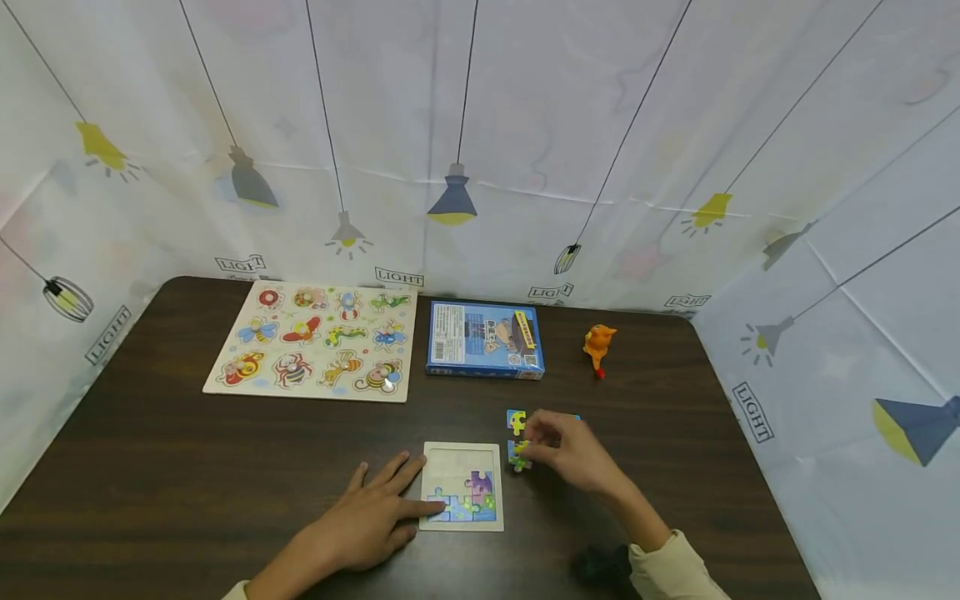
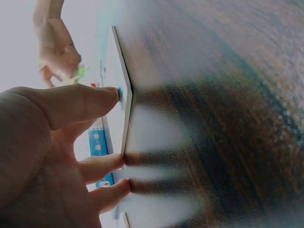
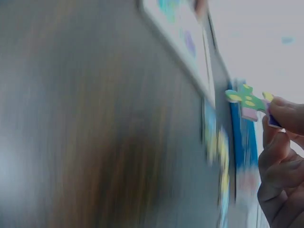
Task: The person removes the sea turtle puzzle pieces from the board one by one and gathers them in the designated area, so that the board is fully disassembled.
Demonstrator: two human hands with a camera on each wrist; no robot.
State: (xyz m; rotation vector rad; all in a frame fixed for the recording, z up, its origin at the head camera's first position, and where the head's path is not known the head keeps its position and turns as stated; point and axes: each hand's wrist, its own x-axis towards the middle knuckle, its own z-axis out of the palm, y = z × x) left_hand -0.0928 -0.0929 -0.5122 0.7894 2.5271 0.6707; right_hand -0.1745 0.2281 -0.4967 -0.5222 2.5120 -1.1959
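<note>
A square puzzle frame [image 1: 462,446] lies on the table, with several joined pieces [image 1: 474,505] along its bottom and right. My left hand [image 1: 369,518] is spread beside it, one finger on the lower-left pieces and other fingertips at the left edge. My right hand [image 1: 573,454] pinches a green, pink and purple puzzle piece [image 3: 251,103] between thumb and finger, raised off the table in the right wrist view. Close to that hand lies a loose yellow and blue piece [image 1: 516,420]; other loose pieces are partly hidden behind it.
Behind the frame lie a board of insect pictures [image 1: 315,342] on the left and a blue box [image 1: 485,340] in the middle. An orange figurine [image 1: 597,343] stands at the back right. A dark object [image 1: 600,567] is by the right sleeve.
</note>
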